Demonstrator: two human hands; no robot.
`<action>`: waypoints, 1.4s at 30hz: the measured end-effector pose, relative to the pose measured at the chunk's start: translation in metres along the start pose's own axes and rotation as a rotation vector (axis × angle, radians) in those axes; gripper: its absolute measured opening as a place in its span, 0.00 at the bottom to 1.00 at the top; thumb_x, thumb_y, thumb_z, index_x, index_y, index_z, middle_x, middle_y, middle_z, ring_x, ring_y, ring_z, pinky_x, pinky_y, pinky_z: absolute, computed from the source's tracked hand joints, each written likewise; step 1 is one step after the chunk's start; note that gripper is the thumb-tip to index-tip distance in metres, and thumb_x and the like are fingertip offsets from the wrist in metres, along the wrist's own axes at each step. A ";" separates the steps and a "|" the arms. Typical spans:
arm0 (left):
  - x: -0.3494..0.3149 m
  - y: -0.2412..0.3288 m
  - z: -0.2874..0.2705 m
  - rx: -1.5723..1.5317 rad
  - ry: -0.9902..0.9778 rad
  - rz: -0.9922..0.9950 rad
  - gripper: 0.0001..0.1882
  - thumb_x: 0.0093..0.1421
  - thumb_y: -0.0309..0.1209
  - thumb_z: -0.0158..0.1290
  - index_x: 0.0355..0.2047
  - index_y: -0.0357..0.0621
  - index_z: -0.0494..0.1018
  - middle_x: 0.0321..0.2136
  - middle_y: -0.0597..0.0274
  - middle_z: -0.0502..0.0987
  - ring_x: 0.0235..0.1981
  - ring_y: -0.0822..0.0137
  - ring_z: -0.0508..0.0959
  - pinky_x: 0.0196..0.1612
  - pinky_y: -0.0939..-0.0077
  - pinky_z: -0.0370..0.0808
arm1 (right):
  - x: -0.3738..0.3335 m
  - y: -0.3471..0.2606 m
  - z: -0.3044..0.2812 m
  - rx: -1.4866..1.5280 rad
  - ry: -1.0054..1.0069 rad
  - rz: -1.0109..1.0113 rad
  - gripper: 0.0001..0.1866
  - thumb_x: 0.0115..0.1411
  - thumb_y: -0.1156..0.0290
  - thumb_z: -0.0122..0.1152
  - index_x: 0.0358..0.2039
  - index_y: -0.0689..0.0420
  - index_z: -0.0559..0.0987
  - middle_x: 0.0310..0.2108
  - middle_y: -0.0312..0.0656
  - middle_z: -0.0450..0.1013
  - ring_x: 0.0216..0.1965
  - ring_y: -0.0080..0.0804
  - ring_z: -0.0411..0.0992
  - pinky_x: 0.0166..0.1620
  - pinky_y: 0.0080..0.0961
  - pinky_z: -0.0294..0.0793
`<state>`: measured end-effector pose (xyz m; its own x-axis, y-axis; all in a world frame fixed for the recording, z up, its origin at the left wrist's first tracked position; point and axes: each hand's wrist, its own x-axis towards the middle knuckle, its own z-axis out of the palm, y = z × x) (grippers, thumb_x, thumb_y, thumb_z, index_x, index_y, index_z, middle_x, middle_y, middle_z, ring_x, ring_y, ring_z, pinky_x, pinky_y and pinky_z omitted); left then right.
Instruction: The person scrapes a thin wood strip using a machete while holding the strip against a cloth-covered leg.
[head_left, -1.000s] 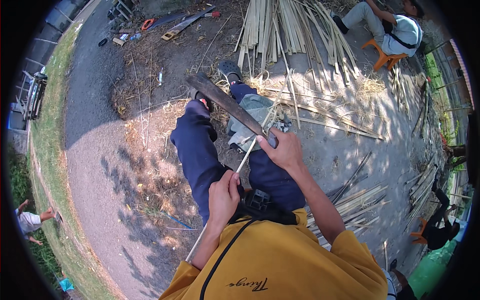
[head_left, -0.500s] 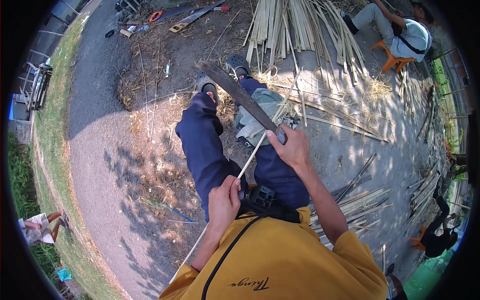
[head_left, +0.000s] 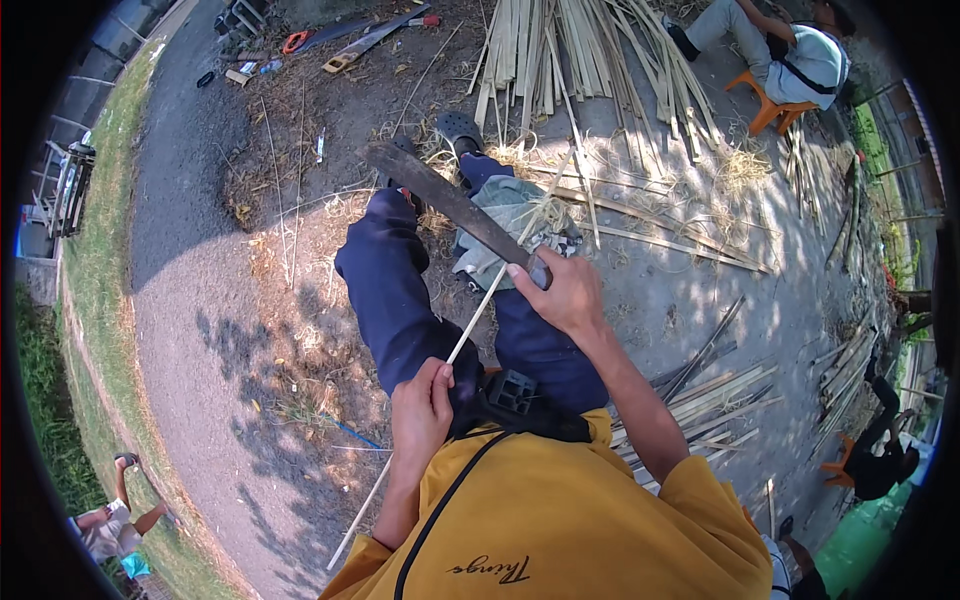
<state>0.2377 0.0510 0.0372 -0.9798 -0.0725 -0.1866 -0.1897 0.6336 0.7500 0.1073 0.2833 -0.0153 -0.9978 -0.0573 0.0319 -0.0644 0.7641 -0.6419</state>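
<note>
A long, pale bamboo strip (head_left: 482, 309) slants across my lap, from beside my left forearm up past my right knee. My left hand (head_left: 421, 408) is closed round its lower part. In my right hand (head_left: 566, 292) is the handle of a machete (head_left: 448, 198), whose dark, broad blade points to the far left. Near the handle the blade lies across the strip, and my right thumb presses there. Beneath them a grey-green cloth (head_left: 505, 215) covers my right knee. Thin curled shavings (head_left: 546, 212) cling to the strip just beyond the blade.
Ahead lies a big fan of split bamboo strips (head_left: 560, 60); more strips (head_left: 715, 405) lie at my right. Two saws (head_left: 375, 38) rest on the ground at the far left. A person sits on an orange stool (head_left: 768, 103) at the far right. Another person (head_left: 118, 520) is at the lower left.
The whole view has shifted slightly. Both hands keep their holds, with the machete still across the bamboo strip. The person at the lower left has changed position.
</note>
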 end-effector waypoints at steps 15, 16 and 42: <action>-0.024 -0.029 -0.014 -0.073 -0.027 -0.112 0.14 0.76 0.32 0.52 0.32 0.38 0.77 0.15 0.57 0.70 0.15 0.67 0.68 0.22 0.67 0.62 | 0.000 0.012 -0.002 0.076 -0.018 0.000 0.26 0.63 0.43 0.67 0.29 0.56 0.81 0.16 0.50 0.74 0.24 0.58 0.78 0.30 0.50 0.75; -0.013 -0.029 -0.006 -0.121 -0.037 -0.100 0.13 0.76 0.31 0.52 0.34 0.38 0.76 0.15 0.59 0.70 0.15 0.70 0.68 0.22 0.68 0.62 | 0.000 0.012 -0.002 0.077 -0.012 0.001 0.26 0.63 0.43 0.67 0.29 0.56 0.81 0.16 0.50 0.74 0.24 0.58 0.78 0.30 0.50 0.75; 0.115 0.000 0.069 -0.973 -0.407 -0.309 0.09 0.77 0.33 0.54 0.39 0.44 0.69 0.22 0.74 0.69 0.15 0.85 0.57 0.18 0.82 0.50 | -0.001 0.016 0.000 -0.006 -0.025 -0.037 0.27 0.59 0.39 0.69 0.31 0.54 0.82 0.15 0.49 0.75 0.23 0.56 0.80 0.28 0.49 0.77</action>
<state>0.1296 0.0957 -0.0279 -0.8209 0.2495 -0.5137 -0.5678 -0.2599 0.7811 0.1069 0.2952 -0.0257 -0.9941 -0.1020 0.0366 -0.1019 0.7652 -0.6357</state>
